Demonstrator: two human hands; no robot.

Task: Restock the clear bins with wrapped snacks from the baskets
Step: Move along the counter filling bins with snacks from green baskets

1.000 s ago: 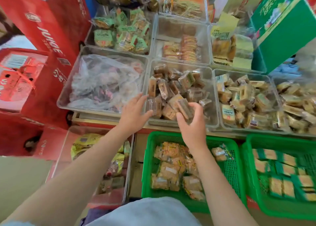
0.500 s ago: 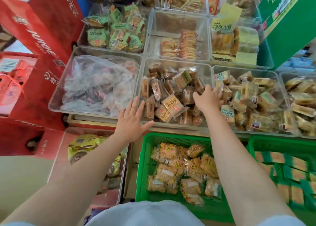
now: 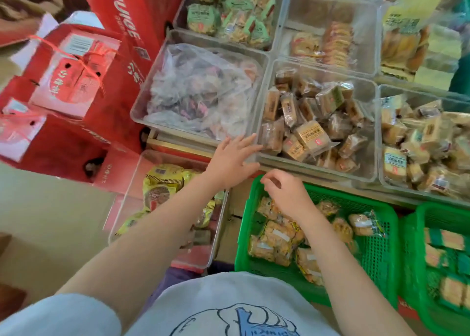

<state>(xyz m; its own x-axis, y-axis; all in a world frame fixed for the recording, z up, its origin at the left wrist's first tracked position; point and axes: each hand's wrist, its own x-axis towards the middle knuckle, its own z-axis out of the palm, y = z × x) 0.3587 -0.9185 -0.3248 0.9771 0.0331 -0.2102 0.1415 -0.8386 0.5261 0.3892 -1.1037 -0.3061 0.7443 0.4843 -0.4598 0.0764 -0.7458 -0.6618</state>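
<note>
A clear bin point(image 3: 264, 86) in the middle holds several brown wrapped snacks point(image 3: 311, 133). Just below it stands a green basket point(image 3: 376, 236) with several yellow-orange wrapped snacks point(image 3: 277, 236). My left hand point(image 3: 230, 161) rests flat, fingers spread, on the bin's front left corner and holds nothing. My right hand point(image 3: 288, 194) hovers over the basket's back left part, fingers loosely curled downward and apart, empty as far as I can see.
A clear bin with a plastic bag of snacks point(image 3: 201, 91) is at the left. Another bin of wrapped cakes point(image 3: 422, 142) is at the right. A second green basket point(image 3: 445, 264) stands far right. Red juice boxes point(image 3: 76, 81) are stacked left. A low clear bin of yellow packs point(image 3: 165, 198) sits beside my left arm.
My right hand has pulled back from the middle bin's right side to above the green basket. My left hand stays at the bin's front corner. The view has tilted.
</note>
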